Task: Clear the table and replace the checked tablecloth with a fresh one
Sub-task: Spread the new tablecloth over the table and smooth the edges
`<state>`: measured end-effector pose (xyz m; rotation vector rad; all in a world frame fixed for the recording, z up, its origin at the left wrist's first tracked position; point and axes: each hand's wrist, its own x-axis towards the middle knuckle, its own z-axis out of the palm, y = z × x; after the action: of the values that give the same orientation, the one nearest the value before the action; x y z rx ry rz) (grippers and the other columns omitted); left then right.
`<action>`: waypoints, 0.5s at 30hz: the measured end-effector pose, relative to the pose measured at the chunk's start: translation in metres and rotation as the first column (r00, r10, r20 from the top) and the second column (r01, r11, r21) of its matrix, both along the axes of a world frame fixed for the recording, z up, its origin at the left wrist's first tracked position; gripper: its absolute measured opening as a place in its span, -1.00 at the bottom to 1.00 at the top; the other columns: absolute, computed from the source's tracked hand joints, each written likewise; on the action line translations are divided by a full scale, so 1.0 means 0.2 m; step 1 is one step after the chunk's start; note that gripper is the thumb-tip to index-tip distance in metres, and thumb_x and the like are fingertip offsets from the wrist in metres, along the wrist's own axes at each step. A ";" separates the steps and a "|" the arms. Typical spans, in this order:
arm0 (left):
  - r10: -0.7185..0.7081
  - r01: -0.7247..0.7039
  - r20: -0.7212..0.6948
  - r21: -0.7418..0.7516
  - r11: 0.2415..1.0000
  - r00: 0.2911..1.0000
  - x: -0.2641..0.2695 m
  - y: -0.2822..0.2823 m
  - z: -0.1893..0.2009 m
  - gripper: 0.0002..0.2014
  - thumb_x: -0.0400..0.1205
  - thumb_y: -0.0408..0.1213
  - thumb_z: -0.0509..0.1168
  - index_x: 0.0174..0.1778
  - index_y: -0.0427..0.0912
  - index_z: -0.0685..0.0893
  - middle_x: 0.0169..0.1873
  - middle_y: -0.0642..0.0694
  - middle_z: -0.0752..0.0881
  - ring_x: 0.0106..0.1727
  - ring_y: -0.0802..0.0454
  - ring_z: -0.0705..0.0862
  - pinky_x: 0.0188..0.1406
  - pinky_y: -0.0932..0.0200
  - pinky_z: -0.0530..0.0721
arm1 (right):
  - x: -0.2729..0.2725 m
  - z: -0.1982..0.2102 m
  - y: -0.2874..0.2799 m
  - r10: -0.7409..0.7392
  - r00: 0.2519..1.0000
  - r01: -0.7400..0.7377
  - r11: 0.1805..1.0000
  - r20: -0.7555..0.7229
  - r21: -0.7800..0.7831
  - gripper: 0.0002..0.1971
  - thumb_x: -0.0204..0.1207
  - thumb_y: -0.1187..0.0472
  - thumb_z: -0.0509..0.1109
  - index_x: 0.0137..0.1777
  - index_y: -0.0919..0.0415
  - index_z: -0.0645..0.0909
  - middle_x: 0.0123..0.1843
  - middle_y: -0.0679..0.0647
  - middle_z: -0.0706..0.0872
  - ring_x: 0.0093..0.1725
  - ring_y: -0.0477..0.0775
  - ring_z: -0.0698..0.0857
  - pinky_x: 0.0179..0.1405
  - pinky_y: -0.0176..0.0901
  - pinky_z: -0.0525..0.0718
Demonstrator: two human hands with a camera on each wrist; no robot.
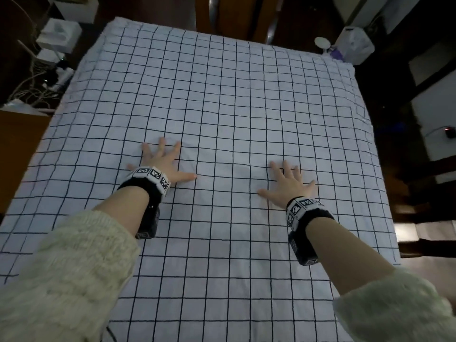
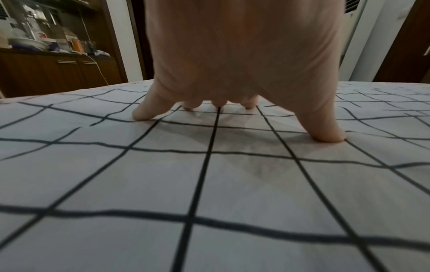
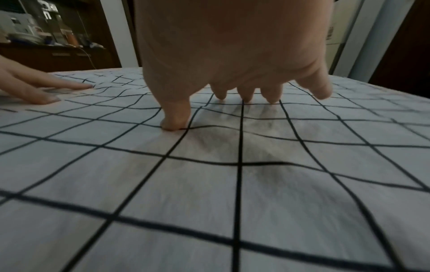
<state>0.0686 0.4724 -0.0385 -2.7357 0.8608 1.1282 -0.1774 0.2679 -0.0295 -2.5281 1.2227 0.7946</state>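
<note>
A white tablecloth (image 1: 222, 95) with a thin black check covers the whole table and hangs over its edges. My left hand (image 1: 164, 164) lies flat on it left of centre, fingers spread and straight. My right hand (image 1: 290, 185) presses flat a little nearer and to the right, fingers also spread. In the left wrist view the left hand (image 2: 232, 73) has its fingertips down on the tablecloth (image 2: 209, 184). The right wrist view shows the right hand (image 3: 232, 55) touching the tablecloth (image 3: 232, 184), with my left hand (image 3: 35, 84) at the far left. Small wrinkles lie between the hands.
Nothing stands on the cloth. Beyond the far left corner are white boxes (image 1: 59, 33) and tangled cables (image 1: 37, 87). A bagged white bin (image 1: 354, 44) stands past the far right corner. A wooden chair back (image 1: 232, 16) is at the far edge. A dark cabinet (image 2: 58, 70) holds dishes.
</note>
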 end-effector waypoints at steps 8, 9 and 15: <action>0.015 -0.015 0.008 0.005 1.000 1.000 0.19 -0.13 -0.03 0.21 -0.03 0.76 0.06 0.52 0.52 -0.32 0.61 0.18 -0.43 0.61 -0.31 -0.43 0.30 -0.78 0.00 | 0.21 -0.04 -0.21 0.048 0.998 -0.053 0.994 0.045 0.100 -0.03 0.39 -0.42 0.31 0.64 -0.32 -0.22 0.72 -0.15 -0.28 0.70 0.24 -0.26 0.48 0.54 0.17; 0.010 -0.010 0.011 0.003 1.000 1.000 0.22 -0.12 -0.04 0.26 -0.12 0.80 0.00 0.51 0.52 -0.33 0.61 0.17 -0.43 0.60 -0.32 -0.44 0.34 -0.74 -0.01 | 0.23 -0.04 -0.23 0.051 0.997 -0.056 0.993 0.049 0.102 -0.03 0.39 -0.41 0.32 0.64 -0.32 -0.21 0.72 -0.15 -0.27 0.69 0.25 -0.26 0.47 0.54 0.19; 0.023 -0.023 0.055 -0.008 1.000 0.998 0.38 -0.03 -0.10 0.26 -0.17 0.82 -0.08 0.50 0.54 -0.34 0.62 0.15 -0.40 0.60 -0.35 -0.42 0.45 -0.63 -0.03 | 0.38 -0.05 -0.19 0.076 0.995 -0.082 0.992 0.066 0.100 -0.03 0.37 -0.42 0.33 0.65 -0.32 -0.19 0.72 -0.15 -0.28 0.69 0.25 -0.28 0.46 0.53 0.25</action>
<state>0.1438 0.4661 -0.0582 -2.7754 0.8306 1.0498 -0.1016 0.2301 -0.0400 -2.5119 1.0408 0.7687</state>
